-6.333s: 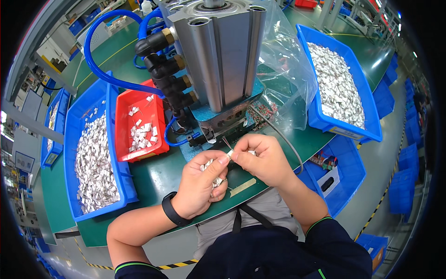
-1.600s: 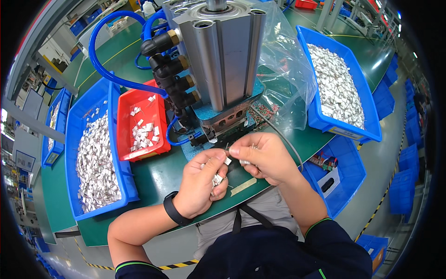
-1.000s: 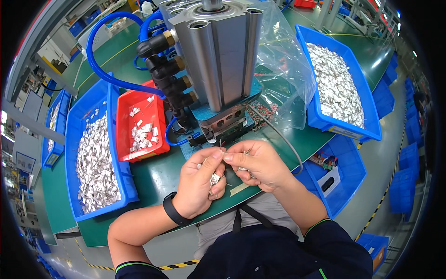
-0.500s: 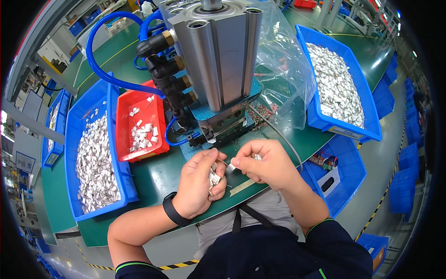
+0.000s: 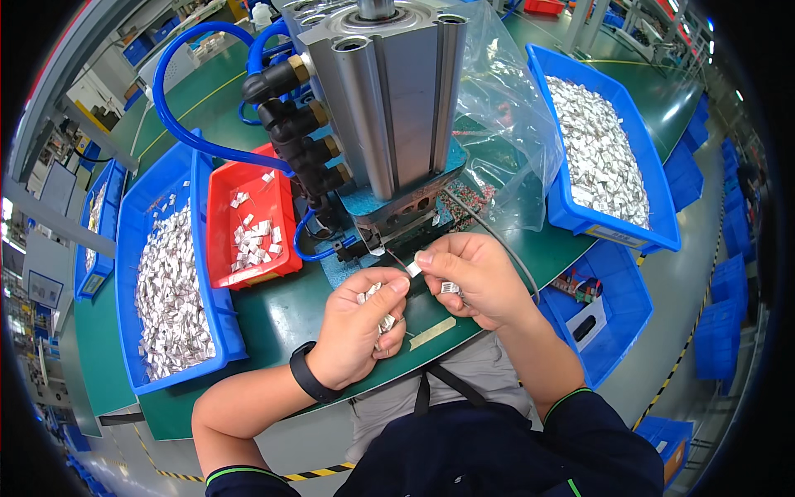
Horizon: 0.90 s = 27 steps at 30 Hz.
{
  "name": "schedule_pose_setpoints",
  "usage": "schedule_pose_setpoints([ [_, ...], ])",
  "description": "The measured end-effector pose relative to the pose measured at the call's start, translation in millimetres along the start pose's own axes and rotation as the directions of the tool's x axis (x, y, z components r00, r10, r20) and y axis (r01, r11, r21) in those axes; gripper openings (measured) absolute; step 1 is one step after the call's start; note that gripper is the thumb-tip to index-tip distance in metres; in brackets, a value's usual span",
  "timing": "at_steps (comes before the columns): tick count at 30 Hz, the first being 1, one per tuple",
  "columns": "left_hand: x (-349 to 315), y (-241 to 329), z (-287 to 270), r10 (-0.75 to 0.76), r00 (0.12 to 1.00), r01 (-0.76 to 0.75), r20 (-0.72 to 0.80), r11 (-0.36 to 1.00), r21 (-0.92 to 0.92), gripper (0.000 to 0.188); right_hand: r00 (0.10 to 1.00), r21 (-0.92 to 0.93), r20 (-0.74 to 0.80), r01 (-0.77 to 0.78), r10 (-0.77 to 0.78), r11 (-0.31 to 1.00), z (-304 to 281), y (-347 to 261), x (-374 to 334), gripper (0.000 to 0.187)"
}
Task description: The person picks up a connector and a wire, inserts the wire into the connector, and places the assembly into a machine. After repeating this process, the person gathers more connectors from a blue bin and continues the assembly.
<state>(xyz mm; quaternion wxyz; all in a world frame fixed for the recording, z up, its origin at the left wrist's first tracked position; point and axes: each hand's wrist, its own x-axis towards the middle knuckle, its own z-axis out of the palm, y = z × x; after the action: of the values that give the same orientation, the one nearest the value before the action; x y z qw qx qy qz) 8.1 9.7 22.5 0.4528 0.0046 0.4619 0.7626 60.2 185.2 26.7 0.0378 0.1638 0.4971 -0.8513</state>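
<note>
Closest in, my left hand (image 5: pixel 358 330) is cupped shut around a bunch of small silver parts (image 5: pixel 378 308), black wristband (image 5: pixel 308 374) on that wrist. My right hand (image 5: pixel 476 277) pinches one small silver piece (image 5: pixel 413 268) between thumb and forefinger, another piece (image 5: pixel 450 288) tucked under its fingers. Both hover over the green table (image 5: pixel 290 311), just before the grey press cylinder (image 5: pixel 389 91). Left: red tray (image 5: pixel 222 199), blue bin (image 5: pixel 141 240) of silver parts. Far right: another blue bin (image 5: pixel 654 190).

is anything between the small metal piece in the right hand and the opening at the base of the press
Nothing visible. The right hand pinches the small metal piece just before the press base, with only open green table between.
</note>
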Motion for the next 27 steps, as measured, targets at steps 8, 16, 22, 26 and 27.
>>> schedule_pose_setpoints([
  [8, 0.1, -1.6, -1.3, 0.005, 1.0, -0.006, -0.016, 1.0, -0.015, 0.011, 0.999, -0.066, 0.041, 0.016, -0.013, 0.998, -0.7, 2.3, -1.8, 0.016],
  [16, 0.2, -0.6, 0.1, -0.003, 1.0, 0.003, -0.019, 1.0, 0.003, 0.013, 0.998, 0.005, -0.046, 0.051, -0.051, 0.999, -5.3, -8.1, 6.9, 0.02],
  [22, 0.2, -0.9, 0.0, -0.006, 1.0, 0.006, -0.022, 1.0, -0.009, 0.012, 0.999, -0.003, -0.051, 0.004, -0.004, 1.0, -3.1, -13.9, 9.6, 0.023],
  [26, 0.3, -0.7, -0.5, -0.003, 1.0, 0.003, -0.017, 1.0, -0.009, 0.012, 0.997, 0.001, -0.075, -0.006, 0.006, 1.0, -1.0, -14.9, 10.1, 0.023],
  [27, 0.4, -0.5, -0.5, -0.005, 1.0, 0.005, -0.017, 1.0, -0.01, 0.012, 0.997, 0.005, -0.073, 0.001, -0.001, 1.0, -1.4, -14.2, 10.2, 0.023],
])
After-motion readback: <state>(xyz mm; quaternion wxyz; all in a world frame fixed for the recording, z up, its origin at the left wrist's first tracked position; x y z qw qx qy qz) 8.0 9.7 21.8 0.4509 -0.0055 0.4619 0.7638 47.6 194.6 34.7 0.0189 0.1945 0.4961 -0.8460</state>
